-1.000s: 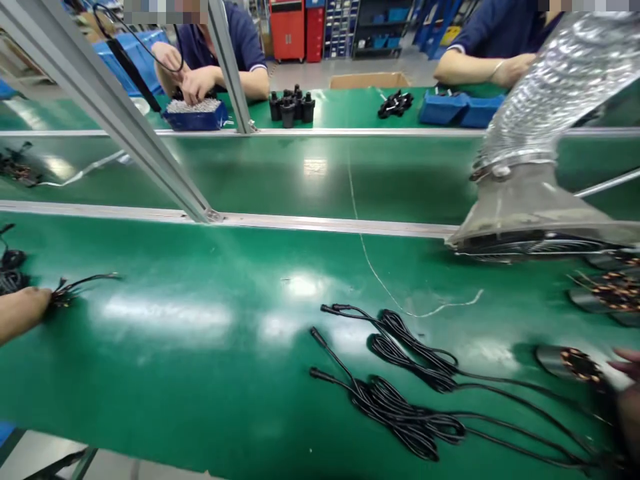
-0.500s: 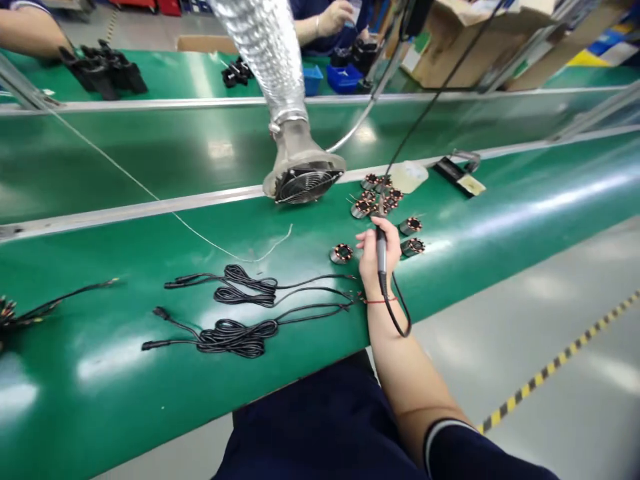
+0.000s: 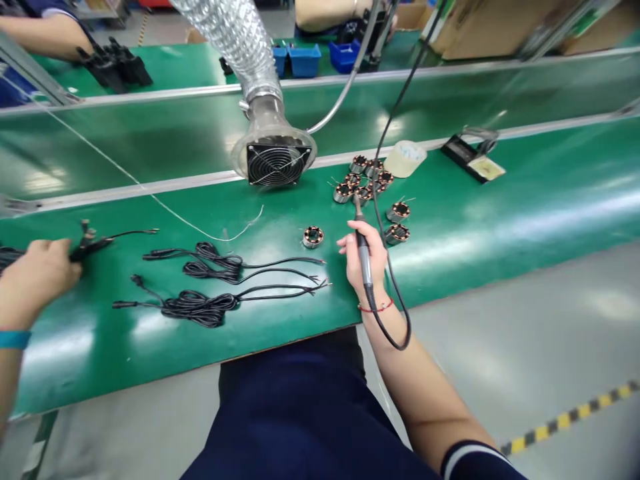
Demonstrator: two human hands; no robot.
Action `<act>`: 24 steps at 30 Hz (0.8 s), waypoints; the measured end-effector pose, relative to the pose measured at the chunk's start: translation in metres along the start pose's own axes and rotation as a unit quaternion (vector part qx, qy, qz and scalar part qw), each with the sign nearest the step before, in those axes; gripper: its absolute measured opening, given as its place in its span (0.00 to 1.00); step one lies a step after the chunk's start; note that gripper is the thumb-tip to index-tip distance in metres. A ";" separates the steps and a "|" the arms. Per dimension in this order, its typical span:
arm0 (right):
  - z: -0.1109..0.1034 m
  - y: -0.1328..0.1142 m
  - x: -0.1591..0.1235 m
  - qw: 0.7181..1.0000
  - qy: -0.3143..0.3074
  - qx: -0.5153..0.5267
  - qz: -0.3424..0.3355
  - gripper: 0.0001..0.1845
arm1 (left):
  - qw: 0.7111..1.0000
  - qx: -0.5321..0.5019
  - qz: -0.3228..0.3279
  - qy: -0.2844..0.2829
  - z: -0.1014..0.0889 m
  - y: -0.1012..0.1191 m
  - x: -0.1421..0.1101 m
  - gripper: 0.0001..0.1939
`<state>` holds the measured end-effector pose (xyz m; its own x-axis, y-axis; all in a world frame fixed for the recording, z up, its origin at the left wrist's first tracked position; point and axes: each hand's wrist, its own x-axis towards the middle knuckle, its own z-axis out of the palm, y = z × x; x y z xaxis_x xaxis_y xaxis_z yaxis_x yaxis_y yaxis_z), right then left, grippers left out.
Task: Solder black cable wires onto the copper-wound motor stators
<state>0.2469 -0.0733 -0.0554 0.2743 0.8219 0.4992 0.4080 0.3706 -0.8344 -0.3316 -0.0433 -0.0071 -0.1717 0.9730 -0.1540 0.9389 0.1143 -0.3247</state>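
My right hand [image 3: 364, 263] is closed round a black soldering iron [image 3: 362, 247], tip pointing away toward a cluster of copper-wound stator coils [image 3: 364, 180]. One coil [image 3: 313, 236] lies alone just left of that hand. My left hand [image 3: 37, 272] rests at the far left, closed on a black cable's connector end [image 3: 93, 243]. Between the hands lie two coiled black cables [image 3: 213, 253] [image 3: 197, 308] with stripped ends pointing right.
A fume extractor fan [image 3: 277, 162] on a silver flexible duct [image 3: 233, 37] stands behind the coils. A tape roll [image 3: 405, 158] and an iron stand [image 3: 473, 160] sit at back right. Other people's arms and blue bins [image 3: 305, 59] are across the far bench.
The view has swung from the left of the bench to the middle. My left hand has come into sight gripping the cable end; the right hand keeps the soldering iron.
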 end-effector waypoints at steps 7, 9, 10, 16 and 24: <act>0.002 -0.010 -0.001 0.998 -0.032 0.009 -0.047 0.13 | 0.964 -0.139 0.203 0.100 -0.081 0.136 -0.053 0.21; 0.001 -0.012 -0.001 0.998 -0.031 0.019 -0.048 0.13 | 0.936 -0.171 0.301 0.069 -0.084 0.164 -0.049 0.21; 0.001 -0.013 -0.002 0.998 -0.029 0.024 -0.046 0.13 | 0.924 -0.179 0.333 0.054 -0.083 0.175 -0.046 0.21; -0.005 -0.018 -0.007 0.998 -0.019 0.054 -0.022 0.14 | 0.908 -0.146 0.392 -0.005 -0.080 0.207 -0.025 0.16; -0.014 -0.026 -0.011 0.997 -0.006 0.079 -0.003 0.16 | 0.914 -0.300 0.267 0.054 -0.112 0.160 -0.064 0.12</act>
<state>0.2456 -0.0978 -0.0358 0.2615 0.8241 0.5025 0.2664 0.4387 -0.8582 -0.1369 -0.0650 0.0557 0.3581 0.9329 -0.0378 0.8805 -0.3239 0.3461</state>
